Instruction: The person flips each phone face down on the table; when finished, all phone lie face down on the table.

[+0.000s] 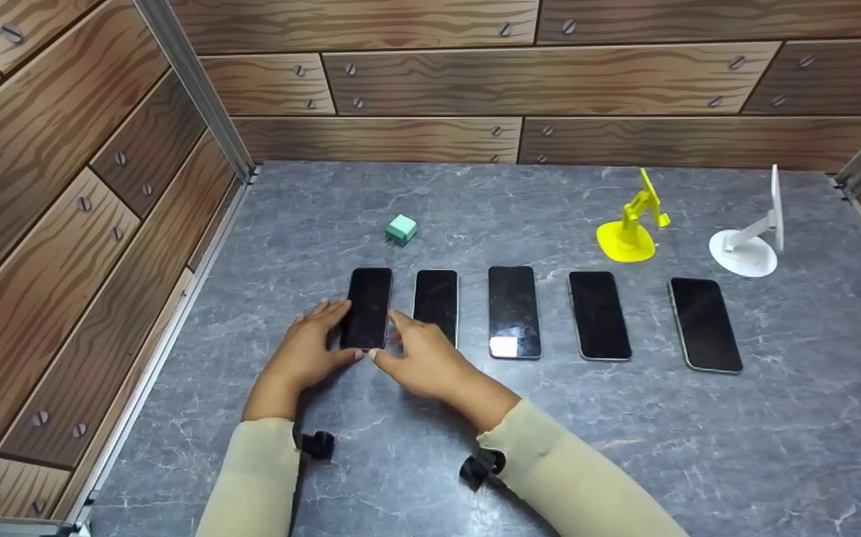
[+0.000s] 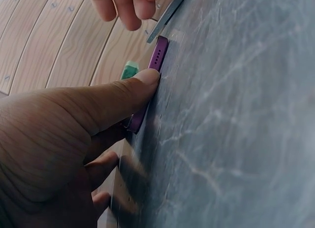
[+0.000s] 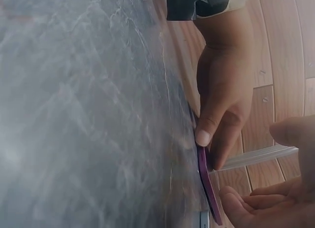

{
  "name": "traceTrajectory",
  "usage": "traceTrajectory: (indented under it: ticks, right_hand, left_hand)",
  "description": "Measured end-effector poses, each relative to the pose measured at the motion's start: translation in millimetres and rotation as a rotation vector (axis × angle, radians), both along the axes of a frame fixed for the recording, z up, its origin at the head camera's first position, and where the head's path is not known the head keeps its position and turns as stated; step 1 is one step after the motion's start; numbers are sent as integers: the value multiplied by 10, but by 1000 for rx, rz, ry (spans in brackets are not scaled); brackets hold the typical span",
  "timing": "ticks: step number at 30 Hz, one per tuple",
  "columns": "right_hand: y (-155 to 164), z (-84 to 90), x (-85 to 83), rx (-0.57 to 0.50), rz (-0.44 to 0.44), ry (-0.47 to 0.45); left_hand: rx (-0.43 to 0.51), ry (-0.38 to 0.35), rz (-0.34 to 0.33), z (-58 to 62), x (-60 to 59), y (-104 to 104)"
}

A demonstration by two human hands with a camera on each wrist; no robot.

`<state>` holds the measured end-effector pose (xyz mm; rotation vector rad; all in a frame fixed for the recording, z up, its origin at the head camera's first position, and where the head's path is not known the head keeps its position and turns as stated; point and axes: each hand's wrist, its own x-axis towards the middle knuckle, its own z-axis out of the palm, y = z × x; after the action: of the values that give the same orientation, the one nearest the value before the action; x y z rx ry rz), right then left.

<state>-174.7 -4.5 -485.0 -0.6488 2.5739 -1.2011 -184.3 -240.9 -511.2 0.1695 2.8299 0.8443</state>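
Note:
A black-screened phone (image 1: pixel 368 306) with a purple edge lies flat at the left end of a row of phones. My left hand (image 1: pixel 310 350) holds its lower left corner, thumb on the bottom edge and fingers along the left side. That purple edge (image 2: pixel 158 53) shows beyond the left thumb in the left wrist view. Close to the phone's right side is my right hand (image 1: pixel 427 358), its fingers loosely bent and seemingly apart from the phone. The right hand partly covers the second phone (image 1: pixel 436 294).
Three more phones, one in the middle (image 1: pixel 514 306), one right of it (image 1: pixel 599 315) and one far right (image 1: pixel 705 324), continue the row. Behind stand a green charger plug (image 1: pixel 401 230), a yellow phone stand (image 1: pixel 627 240) and a white phone stand (image 1: pixel 744 253). Wood-patterned walls (image 1: pixel 430 82) border the grey table (image 1: pixel 774 447).

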Motion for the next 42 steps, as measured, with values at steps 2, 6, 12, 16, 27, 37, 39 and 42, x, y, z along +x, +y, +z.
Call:
traceTrajectory:
  ticks: [2, 6, 12, 16, 27, 37, 39, 42]
  right_hand:
    - [-35, -10, -12, 9, -2, -6]
    - [-102, -145, -84, 24, -16, 15]
    - [-156, -347, -171, 0, -12, 86]
    - [-158, -267, -157, 44, -12, 59]
    - [-210, -73, -104, -24, -86, -43]
    - [-258, -73, -92, -157, -206, -97]
    - [-267, -72, -87, -171, -218, -100]
    - [-276, -75, -97, -182, -227, -87]
  left_hand:
    - [1, -1, 4, -2, 3, 0]
    - [2, 9, 5, -8, 10, 7]
    - [12, 28, 10, -17, 23, 3]
    - [11, 36, 14, -24, 18, 9]
    - [-22, 98, 8, -13, 21, 37]
    - [-8, 93, 10, 2, 27, 68]
    - [-9, 98, 12, 2, 26, 59]
    - [-5, 110, 10, 9, 22, 38]
